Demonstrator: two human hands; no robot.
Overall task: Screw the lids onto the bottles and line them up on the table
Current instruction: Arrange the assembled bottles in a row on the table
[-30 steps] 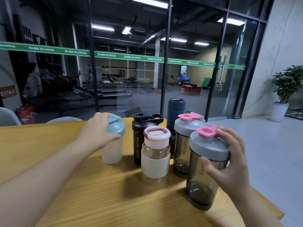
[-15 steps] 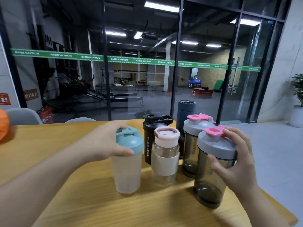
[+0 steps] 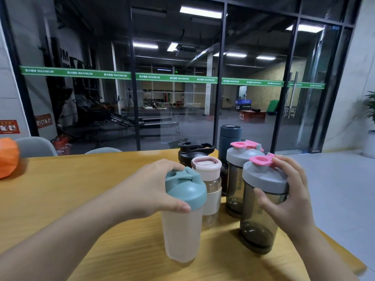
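While the left hand (image 3: 150,191) grips the teal lid (image 3: 185,188) of the frosted bottle (image 3: 180,234), the right hand (image 3: 288,197) grips the grey-lidded shaker (image 3: 261,209). The frosted bottle has moved nearer on the bench (image 3: 71,191).

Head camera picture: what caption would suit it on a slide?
Left hand grips a teal-lidded bottle, right hand a grey-lidded one, on a wooden table.
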